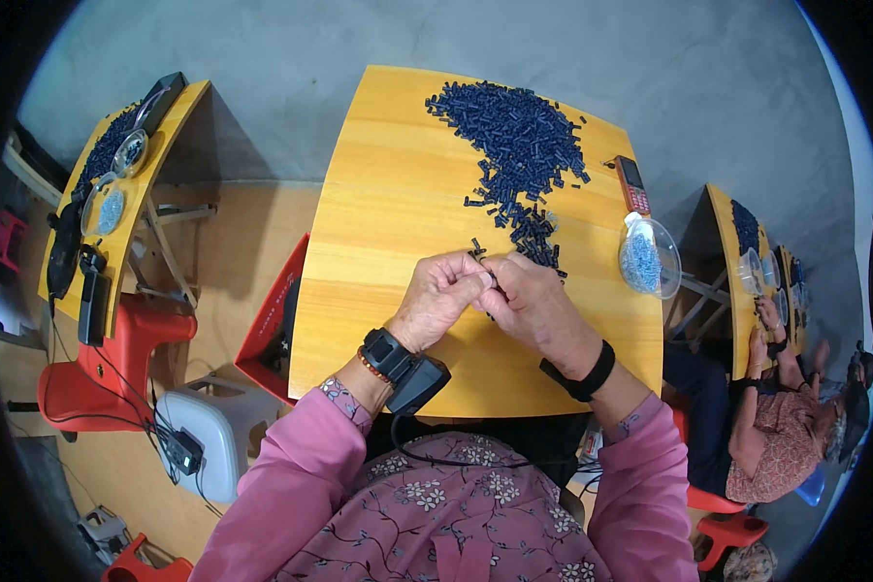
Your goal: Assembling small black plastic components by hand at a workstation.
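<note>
My left hand (438, 303) and my right hand (541, 308) meet above the near half of a yellow wooden table (388, 175). Both are closed in a pinch, fingertips touching, around a small dark piece (493, 279) mostly hidden by the fingers. Just beyond the fingertips lie a few loose dark pieces (476, 246). A large heap of short dark-blue tube-like pieces (514, 131) spreads over the far part of the table, trailing down toward my right hand. To the right, a clear plastic bowl (671, 257) contains many tiny light-blue pieces (640, 260).
A red keypad phone (633, 184) lies at the table's right edge. Beside the left edge stands a red box (272, 335). Farther left are a red chair (116, 364), a grey stool (209, 436) and another table. On the right, another person (781, 436) works at a similar table.
</note>
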`<state>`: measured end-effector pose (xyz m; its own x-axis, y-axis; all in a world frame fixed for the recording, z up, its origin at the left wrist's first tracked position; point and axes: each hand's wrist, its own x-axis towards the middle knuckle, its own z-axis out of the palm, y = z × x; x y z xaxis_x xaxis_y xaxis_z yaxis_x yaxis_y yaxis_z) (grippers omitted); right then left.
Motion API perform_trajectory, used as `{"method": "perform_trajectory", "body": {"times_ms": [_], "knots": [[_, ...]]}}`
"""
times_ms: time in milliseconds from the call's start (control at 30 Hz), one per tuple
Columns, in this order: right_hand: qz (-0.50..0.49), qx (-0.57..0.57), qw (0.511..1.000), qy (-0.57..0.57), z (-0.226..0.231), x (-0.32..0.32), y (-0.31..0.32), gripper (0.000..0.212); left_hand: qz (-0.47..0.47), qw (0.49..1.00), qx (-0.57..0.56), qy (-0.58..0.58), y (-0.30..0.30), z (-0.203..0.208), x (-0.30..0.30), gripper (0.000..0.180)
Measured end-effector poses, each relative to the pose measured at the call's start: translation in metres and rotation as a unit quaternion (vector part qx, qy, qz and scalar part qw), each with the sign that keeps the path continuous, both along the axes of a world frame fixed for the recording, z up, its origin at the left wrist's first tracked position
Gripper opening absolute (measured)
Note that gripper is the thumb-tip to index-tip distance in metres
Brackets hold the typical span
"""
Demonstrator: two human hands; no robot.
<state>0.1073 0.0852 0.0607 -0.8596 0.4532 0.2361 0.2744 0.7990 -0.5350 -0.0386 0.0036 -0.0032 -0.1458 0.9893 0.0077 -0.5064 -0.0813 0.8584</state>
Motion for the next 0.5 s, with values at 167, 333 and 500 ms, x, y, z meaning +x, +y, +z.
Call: {"method": "perform_trajectory", "body": {"times_ms": [167,333,500], "knots": [[-0.017,-0.003,1.0,0.017,0.002,-0.003,-0.006,0.023,0.003,1.0,0.02,0.002,0.0,-0.001,0.0,0.009],[-0.008,-0.076,0.997,-0.002,0.013,-0.002,0.001,0.025,0.017,1.0,0.009,0.001,0.001,0.002,0.003,0.008],[0.019,-0.047,0.999,0.002,0.005,0.0,0.006,0.024,0.029,0.999,0.013,0.016,0.001,0.0,0.005,0.008]]}}
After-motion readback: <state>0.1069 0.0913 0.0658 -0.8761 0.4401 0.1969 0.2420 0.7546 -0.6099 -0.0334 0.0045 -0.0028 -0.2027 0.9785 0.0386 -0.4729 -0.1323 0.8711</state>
